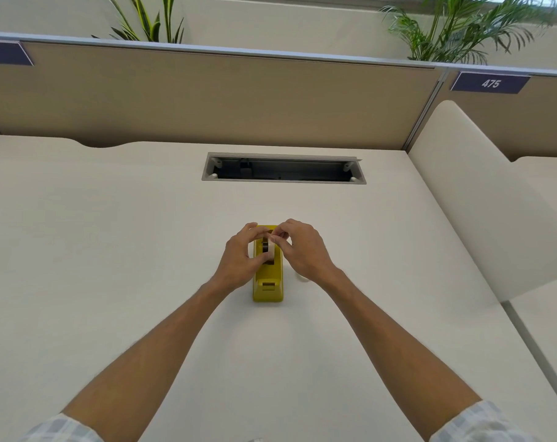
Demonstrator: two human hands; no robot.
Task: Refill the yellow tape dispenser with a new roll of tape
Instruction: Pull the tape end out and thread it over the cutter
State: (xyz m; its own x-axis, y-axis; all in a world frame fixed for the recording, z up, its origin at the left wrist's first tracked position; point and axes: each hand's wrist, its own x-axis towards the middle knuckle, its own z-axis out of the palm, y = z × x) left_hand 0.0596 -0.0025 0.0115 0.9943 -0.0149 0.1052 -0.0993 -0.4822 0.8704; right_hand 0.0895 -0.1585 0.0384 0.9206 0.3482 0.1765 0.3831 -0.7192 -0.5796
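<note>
Yellow tape dispenser (268, 282) mid-table (111, 250). Left hand (239, 260) grips seated tape roll (270, 250); right hand (302, 250) apparently pinches its loose end. Next: draw tape to cutter.

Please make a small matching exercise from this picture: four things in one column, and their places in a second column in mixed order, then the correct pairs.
Things:
1. tape dispenser
2. tape roll
3. cable slot
4. number sign

Places:
A. on the partition, far right
B. sunk in the desk, beyond the hands
C. on the desk, between both wrists
D. inside the dispenser, under the fingers

Pairs: 1-C, 2-D, 3-B, 4-A
</note>
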